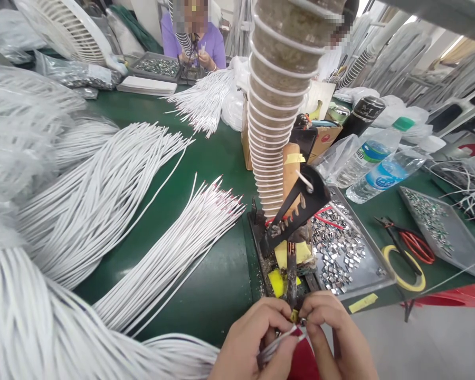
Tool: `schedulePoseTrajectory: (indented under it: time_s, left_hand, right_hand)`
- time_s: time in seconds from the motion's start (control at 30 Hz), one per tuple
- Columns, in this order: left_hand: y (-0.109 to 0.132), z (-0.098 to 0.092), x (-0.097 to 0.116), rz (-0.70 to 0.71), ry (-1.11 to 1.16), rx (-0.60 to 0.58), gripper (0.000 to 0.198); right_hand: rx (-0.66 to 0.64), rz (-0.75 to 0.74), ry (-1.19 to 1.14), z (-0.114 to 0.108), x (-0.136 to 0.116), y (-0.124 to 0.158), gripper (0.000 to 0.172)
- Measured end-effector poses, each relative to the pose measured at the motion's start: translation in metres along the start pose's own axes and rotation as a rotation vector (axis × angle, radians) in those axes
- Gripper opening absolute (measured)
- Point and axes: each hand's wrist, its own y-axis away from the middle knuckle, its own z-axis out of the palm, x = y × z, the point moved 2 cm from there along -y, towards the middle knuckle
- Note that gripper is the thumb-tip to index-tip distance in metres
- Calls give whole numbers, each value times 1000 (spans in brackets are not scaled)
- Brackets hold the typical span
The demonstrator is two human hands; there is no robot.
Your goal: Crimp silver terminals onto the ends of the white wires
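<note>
While my left hand (pixel 257 338) grips thin white wires (pixel 275 345), my right hand (pixel 330 322) pinches their ends below the black soldering stand (pixel 291 221); next comes steady alignment.

Thin white wires (pixel 275 345), ends together, at the near table edge

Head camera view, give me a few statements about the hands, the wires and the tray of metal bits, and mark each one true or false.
1. Both hands meet at the near table edge, left hand and right hand, pinching thin white wires. True.
2. The tray of small metal clips lies left of the wire bundles. False: it lies right of the black stand.
3. The table has a green top. True.
4. The two water bottles stand upright. False: they lie tilted on their sides.
5. Red-handled scissors lie between two trays. True.
</note>
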Motion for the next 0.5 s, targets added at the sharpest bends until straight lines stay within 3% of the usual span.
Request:
schedulePoseTrajectory:
  time_s: [0.07,0.17,0.27,0.4,0.5]
  left_hand:
    - [7,-1,-8,-36,-19,-61,21]
    - [17,-1,-19,-16,-167,-25,45]
    - [24,-3,-23,42,-315,26,38]
    - [26,-14,-10,181,-444,124,29]
    - [28,-23,-2,260,-541,76,27]
  right_hand:
    - [5,35,20,-2,2,3,17]
    - [-3,82,71,-4,7,10,16]
    - [-13,96,128,-6,10,18,16]
    - [-23,87,238,-11,14,27,14]
    - [16,65,329,-19,14,27,12]
